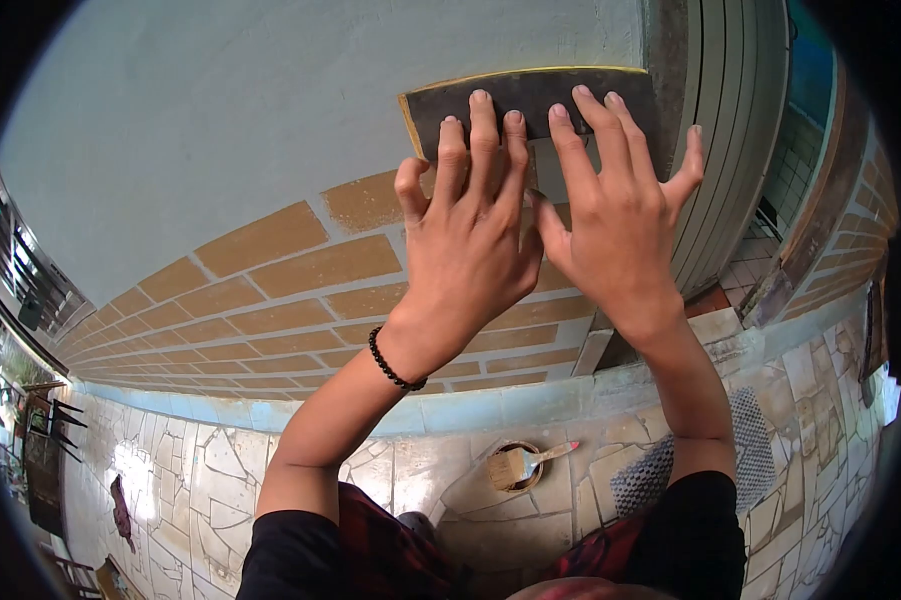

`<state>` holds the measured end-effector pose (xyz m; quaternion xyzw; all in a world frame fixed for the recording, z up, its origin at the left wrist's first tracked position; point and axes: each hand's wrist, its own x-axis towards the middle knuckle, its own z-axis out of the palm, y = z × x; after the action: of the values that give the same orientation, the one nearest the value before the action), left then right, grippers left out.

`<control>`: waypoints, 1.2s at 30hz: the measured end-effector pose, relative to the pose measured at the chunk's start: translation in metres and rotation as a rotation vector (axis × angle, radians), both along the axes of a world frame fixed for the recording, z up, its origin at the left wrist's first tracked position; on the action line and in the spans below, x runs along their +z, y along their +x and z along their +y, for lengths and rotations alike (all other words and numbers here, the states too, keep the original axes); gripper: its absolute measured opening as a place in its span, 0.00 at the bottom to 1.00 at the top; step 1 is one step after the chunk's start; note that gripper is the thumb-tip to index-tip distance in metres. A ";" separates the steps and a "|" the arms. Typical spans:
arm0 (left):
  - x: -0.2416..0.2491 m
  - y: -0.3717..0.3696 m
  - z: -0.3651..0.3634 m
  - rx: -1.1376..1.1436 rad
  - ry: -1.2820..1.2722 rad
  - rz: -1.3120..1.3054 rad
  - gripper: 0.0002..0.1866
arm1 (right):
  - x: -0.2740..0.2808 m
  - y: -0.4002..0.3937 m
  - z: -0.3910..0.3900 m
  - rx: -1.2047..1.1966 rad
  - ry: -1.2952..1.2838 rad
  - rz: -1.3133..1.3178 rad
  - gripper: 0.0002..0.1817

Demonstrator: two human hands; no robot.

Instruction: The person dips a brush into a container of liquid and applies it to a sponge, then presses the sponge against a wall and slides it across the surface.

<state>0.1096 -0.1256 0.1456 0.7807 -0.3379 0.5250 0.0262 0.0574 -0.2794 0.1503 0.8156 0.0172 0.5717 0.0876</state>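
Observation:
Both my hands are raised against the wall, fingertips on a dark flat rectangular piece (540, 88) with a yellow-brown edge along its top and left side. My left hand (470, 220) is open, its fingers spread and pointing up over the left part of the piece. Beside it, my right hand (620, 210) is also open, fingertips on the right part. The thumbs come close together below the piece. Behind and below my hands, the wall (220, 140) carries a painted pattern of tan bricks (260, 240) with pale joints. My hands hide some of the piece's lower edge.
On the stone-paved floor (210, 490) below stands a small round container (518, 484) with a paintbrush (545, 455) lying across it. A grey patterned mat (755, 440) lies at the right. A door frame (705, 130) borders the wall; chairs (50, 420) stand far left.

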 end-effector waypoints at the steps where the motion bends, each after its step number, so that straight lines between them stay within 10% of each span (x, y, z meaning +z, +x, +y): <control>1: -0.002 0.001 -0.003 0.024 0.004 -0.007 0.46 | -0.001 0.001 0.000 -0.006 -0.003 -0.006 0.35; 36: 0.002 -0.014 0.001 -0.131 0.098 0.155 0.53 | 0.013 -0.017 -0.029 0.361 0.014 0.159 0.33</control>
<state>0.0954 -0.1250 0.1475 0.7956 -0.4105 0.4430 0.0481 0.0403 -0.3084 0.1632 0.8423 0.1662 0.5122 -0.0239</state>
